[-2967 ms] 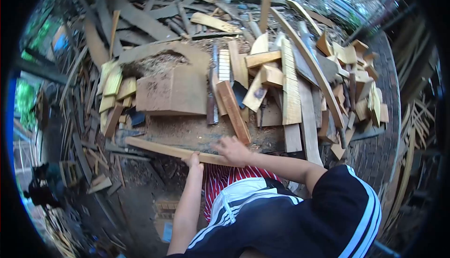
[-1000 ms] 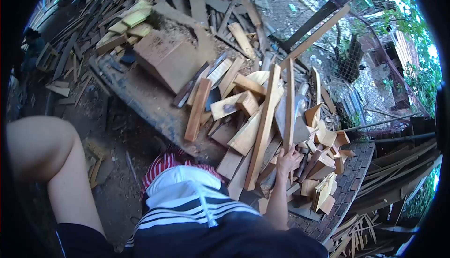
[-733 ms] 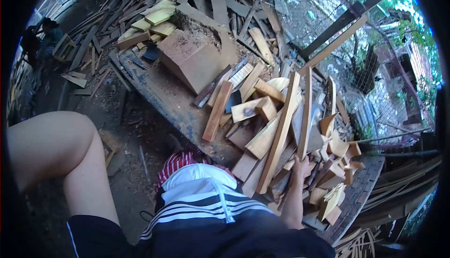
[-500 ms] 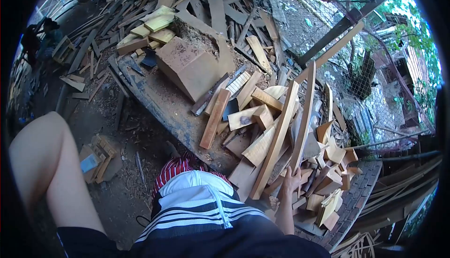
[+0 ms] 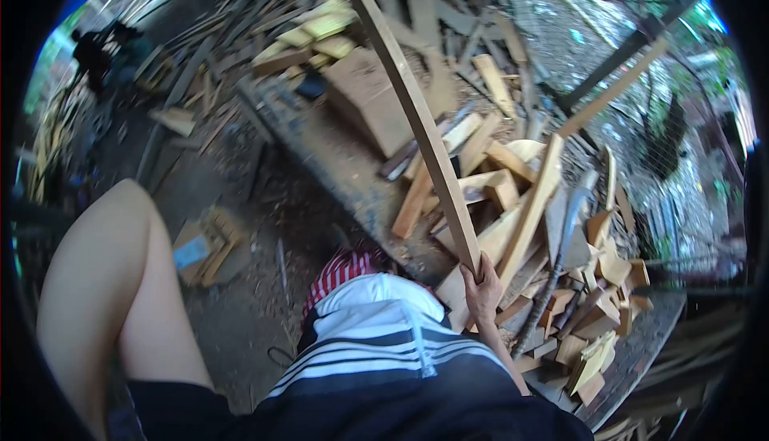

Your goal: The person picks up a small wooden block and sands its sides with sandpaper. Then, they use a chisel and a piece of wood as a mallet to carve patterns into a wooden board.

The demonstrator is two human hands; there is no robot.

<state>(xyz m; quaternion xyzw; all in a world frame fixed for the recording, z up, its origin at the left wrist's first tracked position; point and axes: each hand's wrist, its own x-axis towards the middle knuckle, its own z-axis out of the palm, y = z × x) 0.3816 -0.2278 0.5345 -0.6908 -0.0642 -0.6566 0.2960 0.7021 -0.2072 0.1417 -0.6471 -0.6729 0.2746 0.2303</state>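
Moved since the earlier frame: one long wooden strip [image 5: 432,144], its far end swung leftward from over the right-hand heap to across the block; the rod it partly covered now shows.

Table [image 5: 344,173]: worn, running diagonally, loaded with timber.
Block [image 5: 364,96]: brown, bulky, near the table's far end.
Long strip: narrow, slightly curved, held out over the table (apparently lifted clear). Likely light to moderate, stiff, not fragile; dry-looking, so probably little slip, though edges may splinter. Held at its near end; a grip nearer the middle would likely balance better.
Beam [image 5: 535,205]: pale, lying on the pile just beyond the right hand.
Rod [image 5: 570,225]: grey-blue above, darker below, right of the beam.
Right hand [image 5: 483,290]: closed around the strip's near end.
Left hand: outside the view (only the bent arm [image 5: 120,265] shows); grip cannot be told.
Brands, labels, writing: none readable.
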